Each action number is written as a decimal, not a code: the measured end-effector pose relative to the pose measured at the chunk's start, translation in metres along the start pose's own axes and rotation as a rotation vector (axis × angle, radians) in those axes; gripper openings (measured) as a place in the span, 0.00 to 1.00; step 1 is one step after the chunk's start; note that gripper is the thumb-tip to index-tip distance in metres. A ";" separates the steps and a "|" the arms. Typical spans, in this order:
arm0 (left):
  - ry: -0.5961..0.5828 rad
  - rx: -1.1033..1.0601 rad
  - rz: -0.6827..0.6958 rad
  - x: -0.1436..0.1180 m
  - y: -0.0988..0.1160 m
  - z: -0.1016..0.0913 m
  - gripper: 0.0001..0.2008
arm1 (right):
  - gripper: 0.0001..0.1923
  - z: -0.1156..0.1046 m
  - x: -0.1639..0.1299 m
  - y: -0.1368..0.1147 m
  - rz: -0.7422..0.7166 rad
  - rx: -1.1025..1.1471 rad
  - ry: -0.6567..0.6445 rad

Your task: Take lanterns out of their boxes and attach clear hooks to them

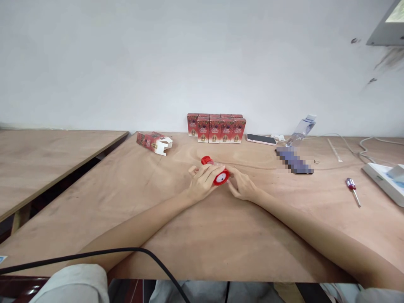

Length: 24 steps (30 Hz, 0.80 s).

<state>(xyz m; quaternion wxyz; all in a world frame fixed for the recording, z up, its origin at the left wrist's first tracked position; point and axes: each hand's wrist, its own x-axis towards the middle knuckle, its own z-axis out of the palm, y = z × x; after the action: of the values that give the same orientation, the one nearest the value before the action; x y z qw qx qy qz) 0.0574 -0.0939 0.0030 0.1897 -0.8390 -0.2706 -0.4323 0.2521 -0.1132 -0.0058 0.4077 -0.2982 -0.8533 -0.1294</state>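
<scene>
A small red ornament with a clear middle lies tilted over the table, its round base with a white disc facing me. Its red top end points away to the left. My left hand is closed around the clear middle, hiding most of it. Beside the base's right rim, my right hand has its thumb and forefinger brought together. Whatever sits between those fingertips is too small to make out.
Several red printed boxes stand by the wall. An opened box lies left. To the right are a phone, a tilted water bottle, a blurred dark flat object, a screwdriver and a power strip. A black cable crosses in front.
</scene>
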 end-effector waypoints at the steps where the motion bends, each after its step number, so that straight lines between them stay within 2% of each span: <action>1: -0.022 0.011 0.001 0.000 0.000 0.000 0.19 | 0.27 0.000 0.000 0.000 -0.002 0.002 0.012; 4: -0.045 0.061 -0.019 0.000 0.000 0.001 0.19 | 0.23 -0.001 0.000 -0.003 -0.055 -0.016 0.098; 7: -0.008 0.085 -0.009 -0.001 -0.001 0.002 0.19 | 0.13 -0.002 0.001 -0.007 -0.104 -0.101 0.172; 11: 0.024 0.058 0.058 -0.001 0.000 0.001 0.22 | 0.05 -0.001 0.003 -0.008 -0.033 -0.205 0.162; 18: -0.028 0.116 0.050 -0.002 0.002 0.002 0.22 | 0.04 -0.002 0.004 -0.004 -0.089 -0.215 0.153; 24: -0.053 0.120 0.076 0.002 0.002 0.002 0.19 | 0.05 -0.001 0.005 -0.005 -0.047 -0.265 0.156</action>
<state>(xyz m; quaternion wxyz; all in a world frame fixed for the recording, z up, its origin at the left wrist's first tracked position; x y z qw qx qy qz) 0.0608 -0.0931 0.0035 0.2487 -0.8471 -0.2688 -0.3852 0.2469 -0.1158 -0.0012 0.4267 -0.3184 -0.8012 -0.2730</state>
